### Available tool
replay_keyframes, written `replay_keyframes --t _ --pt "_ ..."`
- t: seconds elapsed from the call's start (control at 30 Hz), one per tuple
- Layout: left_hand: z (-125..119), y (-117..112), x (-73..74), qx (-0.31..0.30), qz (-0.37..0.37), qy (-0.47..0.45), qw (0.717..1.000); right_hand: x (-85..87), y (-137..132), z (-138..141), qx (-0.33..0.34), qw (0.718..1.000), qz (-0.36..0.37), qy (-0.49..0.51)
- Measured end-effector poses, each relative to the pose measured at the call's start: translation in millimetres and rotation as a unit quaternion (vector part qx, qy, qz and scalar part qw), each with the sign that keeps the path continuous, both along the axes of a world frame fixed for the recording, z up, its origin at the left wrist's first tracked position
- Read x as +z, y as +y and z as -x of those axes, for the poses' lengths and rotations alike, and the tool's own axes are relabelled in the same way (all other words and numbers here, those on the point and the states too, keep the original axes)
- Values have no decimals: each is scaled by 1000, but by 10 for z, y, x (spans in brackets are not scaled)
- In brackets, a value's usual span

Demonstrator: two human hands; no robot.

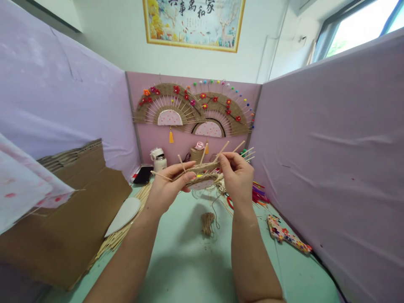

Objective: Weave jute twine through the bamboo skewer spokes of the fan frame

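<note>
Above the middle of the table, my left hand (172, 185) is closed around the left side of a small half-made fan (202, 183), its thumb on top. Thin wooden sticks (221, 149) fan out from its far edge, and brown twine runs across them. On the right, my right hand (236, 170) pinches the brown twine (206, 167) at the fan's right edge between thumb and fingers. From the fan, a strand hangs to a small bundle of twine (208, 224) lying on the table below. My fingers hide part of the weave.
Two finished fans (172, 99) hang on the back panel. Brown cardboard (78, 210), a white oval piece (123, 216) and loose sticks lie left. A white bottle (158, 159) and phone (143, 174) stand behind. Right are red-handled scissors (230, 203), pipe cleaners (259, 194) and a flowered glue gun (287, 235).
</note>
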State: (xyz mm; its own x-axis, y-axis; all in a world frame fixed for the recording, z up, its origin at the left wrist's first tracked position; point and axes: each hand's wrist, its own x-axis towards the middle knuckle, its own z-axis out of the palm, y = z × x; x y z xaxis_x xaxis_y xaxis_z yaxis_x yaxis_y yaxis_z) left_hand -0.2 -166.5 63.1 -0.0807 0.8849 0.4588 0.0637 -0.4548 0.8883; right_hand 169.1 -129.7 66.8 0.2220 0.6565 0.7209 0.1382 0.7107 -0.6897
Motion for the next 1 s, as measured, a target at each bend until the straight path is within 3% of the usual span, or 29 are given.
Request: replay_keyframes --t 0.23,0.37,0.57,0.67,0.87,1.0 --pt "-10 51 -27 46 7 -66 997 6 -38 6 12 1000 3 -14" --pt "21 83 -22 66 -3 -90 994 42 -114 -32 39 999 1 30" --pt "13 67 -5 58 4 -91 994 82 -327 -104 219 969 -29 114" --pt "-19 24 4 50 13 -72 996 96 -410 -106 257 958 -68 110" --pt "-40 6 -7 26 25 -60 998 113 -408 -89 230 966 -49 105" --pt "21 66 -11 49 2 -87 995 103 -357 -83 135 982 -20 133"
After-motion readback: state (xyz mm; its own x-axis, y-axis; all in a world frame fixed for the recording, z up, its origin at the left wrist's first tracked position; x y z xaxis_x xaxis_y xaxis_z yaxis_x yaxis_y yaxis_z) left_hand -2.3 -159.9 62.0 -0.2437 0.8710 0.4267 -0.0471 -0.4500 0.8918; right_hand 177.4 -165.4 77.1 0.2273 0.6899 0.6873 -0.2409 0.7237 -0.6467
